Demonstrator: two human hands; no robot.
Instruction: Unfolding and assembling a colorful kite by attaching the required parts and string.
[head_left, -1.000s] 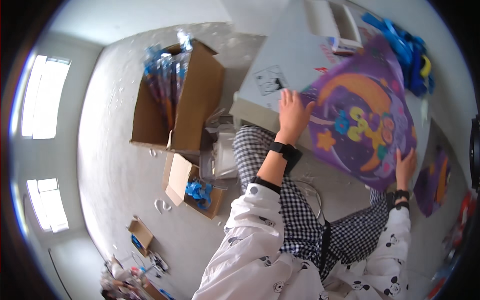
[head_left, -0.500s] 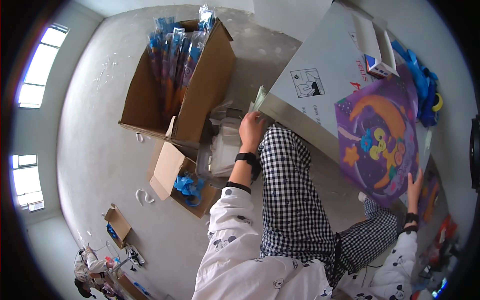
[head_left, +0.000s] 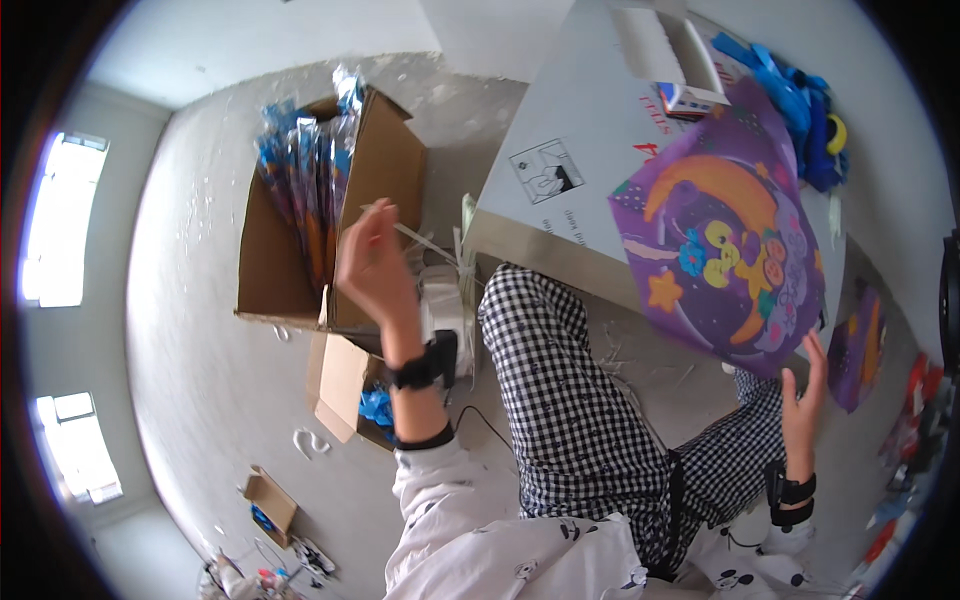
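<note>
My left hand (head_left: 376,268) is raised in front of the tall cardboard box, its fingers pinched on a thin pale strip (head_left: 424,240). That strip reaches toward a bundle of similar pale strips (head_left: 466,235) hanging at the left edge of the large grey box (head_left: 560,110). My right hand (head_left: 803,405) is open, thumb and fingers apart, just by the lower corner of a purple printed sheet (head_left: 720,250). The sheet lies on the grey box and shows an orange moon, stars and a yellow cartoon figure. Whether my right fingertips touch it, I cannot tell.
Left of me stands a tall cardboard box (head_left: 395,165) packed with wrapped purple-and-blue items (head_left: 305,180). A smaller open box (head_left: 340,390) holds blue pieces. On the grey box lie a white open carton (head_left: 690,60) and blue ribbon-like pieces (head_left: 800,110). Another purple sheet (head_left: 855,350) lies far right.
My left hand has moved left and up from the strip bundle, drawing out a strip. My right hand has shifted slightly off the sheet's corner. The whole view has turned a little.
</note>
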